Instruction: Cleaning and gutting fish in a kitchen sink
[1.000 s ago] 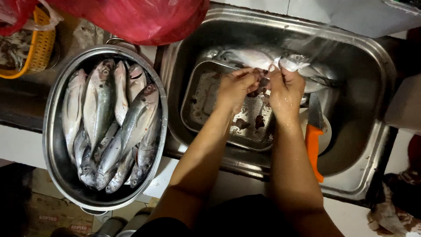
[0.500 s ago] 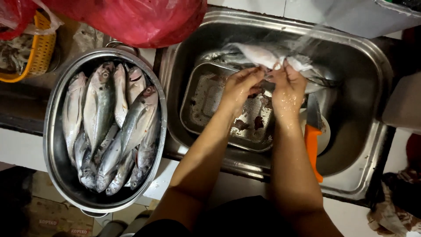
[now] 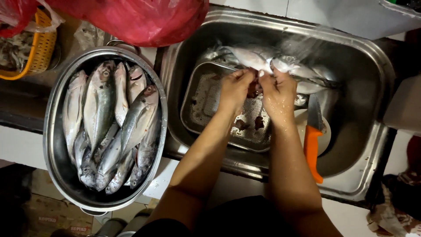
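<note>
Both hands hold one silvery fish over a steel sink, under running water. My left hand grips its underside, fingers curled in at the belly. My right hand grips it right beside the left, wet, thumb near the belly opening. Dark red innards show between the two hands. Below them sits a perforated metal tray with a few dark scraps on it. More fish lie in the sink behind the held one.
An oval steel pot left of the sink holds several whole silver fish. An orange-handled knife lies in the sink at right. A red plastic bag and a yellow basket sit at the back left.
The fish and both hands have risen slightly toward the back of the sink, under the water stream. The pot of fish and the knife have not moved.
</note>
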